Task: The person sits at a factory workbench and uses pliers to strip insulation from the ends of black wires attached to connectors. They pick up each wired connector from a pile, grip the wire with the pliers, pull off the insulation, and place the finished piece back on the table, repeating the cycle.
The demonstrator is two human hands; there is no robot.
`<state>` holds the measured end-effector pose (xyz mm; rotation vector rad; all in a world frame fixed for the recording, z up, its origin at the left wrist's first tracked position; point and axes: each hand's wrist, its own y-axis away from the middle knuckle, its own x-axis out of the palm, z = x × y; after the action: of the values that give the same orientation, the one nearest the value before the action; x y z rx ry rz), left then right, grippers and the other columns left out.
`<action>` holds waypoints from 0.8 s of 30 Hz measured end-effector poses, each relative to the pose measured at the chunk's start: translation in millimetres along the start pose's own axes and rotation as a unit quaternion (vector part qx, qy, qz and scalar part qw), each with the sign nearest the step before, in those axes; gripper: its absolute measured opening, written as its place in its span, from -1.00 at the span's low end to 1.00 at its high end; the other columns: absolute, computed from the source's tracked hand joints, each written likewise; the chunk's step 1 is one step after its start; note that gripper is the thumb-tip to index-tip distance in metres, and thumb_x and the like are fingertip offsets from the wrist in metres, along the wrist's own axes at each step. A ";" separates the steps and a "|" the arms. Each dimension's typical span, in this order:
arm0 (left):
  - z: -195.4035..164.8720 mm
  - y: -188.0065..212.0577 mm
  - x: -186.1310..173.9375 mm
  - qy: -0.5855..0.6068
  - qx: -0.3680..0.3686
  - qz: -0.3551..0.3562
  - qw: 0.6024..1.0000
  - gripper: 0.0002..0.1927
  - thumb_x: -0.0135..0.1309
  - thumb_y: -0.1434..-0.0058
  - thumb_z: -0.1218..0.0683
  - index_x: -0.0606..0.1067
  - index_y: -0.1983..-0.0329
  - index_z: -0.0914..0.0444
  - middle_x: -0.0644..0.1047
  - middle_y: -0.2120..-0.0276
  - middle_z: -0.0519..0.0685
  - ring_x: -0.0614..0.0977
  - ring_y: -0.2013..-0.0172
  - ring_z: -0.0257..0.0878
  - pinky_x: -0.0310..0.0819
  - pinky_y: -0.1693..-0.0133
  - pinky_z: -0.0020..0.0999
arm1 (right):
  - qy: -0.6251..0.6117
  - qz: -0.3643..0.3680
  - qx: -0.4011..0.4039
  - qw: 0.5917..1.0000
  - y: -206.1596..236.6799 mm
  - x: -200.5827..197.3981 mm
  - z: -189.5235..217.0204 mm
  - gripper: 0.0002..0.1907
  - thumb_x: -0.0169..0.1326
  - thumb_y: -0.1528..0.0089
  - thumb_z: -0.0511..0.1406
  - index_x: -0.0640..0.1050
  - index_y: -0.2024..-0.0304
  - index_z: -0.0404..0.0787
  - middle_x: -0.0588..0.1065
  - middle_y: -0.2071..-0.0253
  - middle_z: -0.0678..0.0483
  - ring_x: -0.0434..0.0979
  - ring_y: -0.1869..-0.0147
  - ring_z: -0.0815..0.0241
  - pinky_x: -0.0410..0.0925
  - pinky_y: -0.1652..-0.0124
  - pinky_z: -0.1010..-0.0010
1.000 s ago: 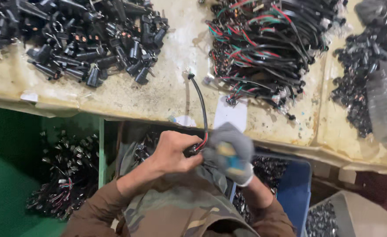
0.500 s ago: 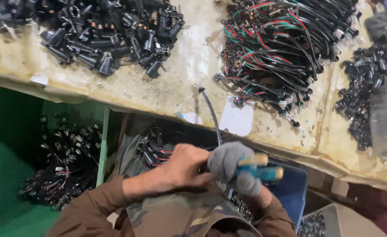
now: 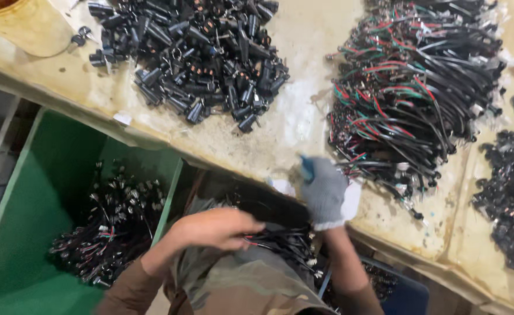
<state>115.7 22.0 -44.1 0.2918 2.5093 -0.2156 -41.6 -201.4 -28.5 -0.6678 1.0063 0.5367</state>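
Left hand (image 3: 219,227) is setting a wired assembly onto the lap bundle (image 3: 283,242), grip closed over its leads – gloved right hand (image 3: 324,189), clasping a blue-handled tool (image 3: 307,168), is reaching toward the bench-top harness pile (image 3: 420,93), likely for another harness.

My right hand (image 3: 324,192) wears a matt grey knitted cloth glove; my left hand (image 3: 219,227) is bare, resting on glossy black plastic-sheathed wire leads (image 3: 283,242) in my lap. Beyond both hands, the pale, stained, rough surface (image 3: 303,105) looks worn and dull. Far ahead of the left hand lies a heap of shiny black plastic cylindrical parts (image 3: 204,52); just right of the gloved hand, smooth black, red and green insulated cables (image 3: 414,99). The green bin (image 3: 53,175) left of my hands looks like matt plastic.
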 end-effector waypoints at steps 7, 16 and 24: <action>48.7 -77.5 -53.2 -0.265 -0.193 -0.401 0.855 -0.64 0.26 -0.09 0.06 0.54 0.06 0.25 0.54 0.15 0.06 0.57 0.11 0.01 0.50 0.21 -0.12 | 0.028 0.051 0.027 0.998 8.2 -8.1 20.9 -0.62 0.28 -0.06 -0.26 0.60 0.05 -0.08 0.55 0.16 -0.04 0.60 0.15 -0.15 0.40 0.22 0.07; 35.7 -82.8 -60.0 -0.124 -0.018 -0.569 0.813 -0.69 0.26 -0.18 0.05 0.50 0.05 0.18 0.49 0.16 0.00 0.51 0.09 -0.12 0.45 0.07 -0.19 | -0.006 0.009 0.035 0.999 9.2 0.6 16.7 -0.65 0.35 -0.07 -0.19 0.59 0.15 -0.15 0.57 0.25 -0.06 0.59 0.19 -0.15 0.39 0.24 0.09; -20.2 -71.8 -2.6 0.544 -0.056 -0.231 0.805 -0.76 0.16 -0.27 0.03 0.55 0.05 0.21 0.49 0.36 -0.14 0.44 0.42 -0.41 0.34 0.36 -0.51 | -0.363 -0.061 -0.041 0.929 23.2 -102.5 32.8 -0.73 0.33 -0.19 -0.18 0.57 0.29 -0.22 0.56 0.25 0.04 0.53 0.20 0.17 0.41 0.20 0.41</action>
<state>88.5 -43.1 -20.0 -0.3990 3.6990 -0.0858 -83.2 -172.5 69.2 -0.5328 0.2438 0.6503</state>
